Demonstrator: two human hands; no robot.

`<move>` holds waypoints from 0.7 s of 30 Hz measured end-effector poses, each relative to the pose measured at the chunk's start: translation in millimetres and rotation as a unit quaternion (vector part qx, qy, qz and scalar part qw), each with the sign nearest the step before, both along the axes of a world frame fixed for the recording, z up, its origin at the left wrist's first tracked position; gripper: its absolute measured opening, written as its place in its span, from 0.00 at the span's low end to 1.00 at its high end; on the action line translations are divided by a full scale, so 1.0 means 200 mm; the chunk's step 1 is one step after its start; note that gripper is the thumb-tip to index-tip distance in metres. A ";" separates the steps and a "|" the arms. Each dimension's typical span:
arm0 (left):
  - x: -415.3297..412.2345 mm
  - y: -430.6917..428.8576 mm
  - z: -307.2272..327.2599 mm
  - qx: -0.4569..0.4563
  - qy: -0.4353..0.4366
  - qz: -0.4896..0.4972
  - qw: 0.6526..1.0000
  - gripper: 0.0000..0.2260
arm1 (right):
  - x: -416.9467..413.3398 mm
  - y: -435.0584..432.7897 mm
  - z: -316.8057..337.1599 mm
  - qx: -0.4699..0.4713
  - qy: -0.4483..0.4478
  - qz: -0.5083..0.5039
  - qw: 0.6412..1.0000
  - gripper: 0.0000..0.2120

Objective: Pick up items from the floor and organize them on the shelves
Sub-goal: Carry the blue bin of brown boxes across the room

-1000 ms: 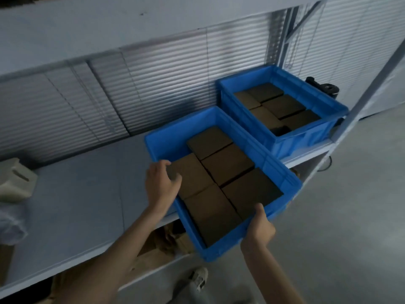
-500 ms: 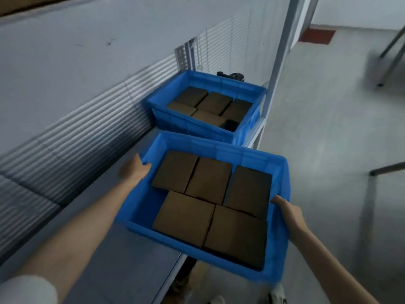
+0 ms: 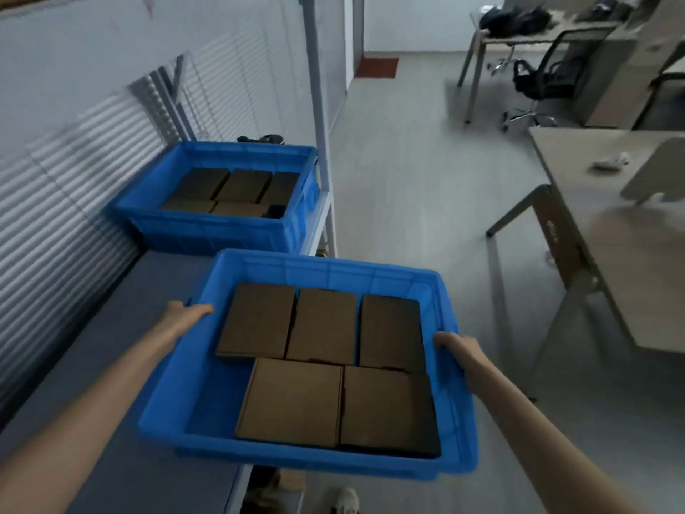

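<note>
Both hands, left (image 3: 185, 316) and right (image 3: 461, 352), grip the near bin (image 3: 315, 461) by its side rims, half overhanging the shelf (image 3: 111, 346). Push it level (boxes (image 3: 322, 324) loose inside) until fully supported.

bins (image 3: 174, 421) blue | boxes (image 3: 289, 400) brown | shelf (image 3: 111, 350) grey | blinds (image 3: 55, 187) striped white

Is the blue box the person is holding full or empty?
Nearly full. The held bin has five brown boxes lying flat over most of its floor, with a bare strip at its left.
</note>
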State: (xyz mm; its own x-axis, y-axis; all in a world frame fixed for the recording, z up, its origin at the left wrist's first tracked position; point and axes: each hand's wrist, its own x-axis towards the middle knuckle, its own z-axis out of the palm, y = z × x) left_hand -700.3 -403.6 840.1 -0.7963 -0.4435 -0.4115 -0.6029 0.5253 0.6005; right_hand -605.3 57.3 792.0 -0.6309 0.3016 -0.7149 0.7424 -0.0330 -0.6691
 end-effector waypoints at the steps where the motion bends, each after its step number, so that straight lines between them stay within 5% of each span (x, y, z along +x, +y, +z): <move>1: 0.00 0.11 0.01 0.007 -0.003 -0.020 1.000 0.20 | 0.07 0.10 0.01 -0.001 0.005 -0.016 1.000 0.14; 6: 0.04 0.78 0.10 0.025 0.025 -0.116 0.993 0.13 | 0.47 0.63 0.09 0.010 0.048 -0.106 0.993 0.11; 21: 0.38 3.06 0.19 0.070 0.019 -0.321 0.944 0.16 | 1.57 2.39 0.31 0.093 0.059 -0.310 0.944 0.12</move>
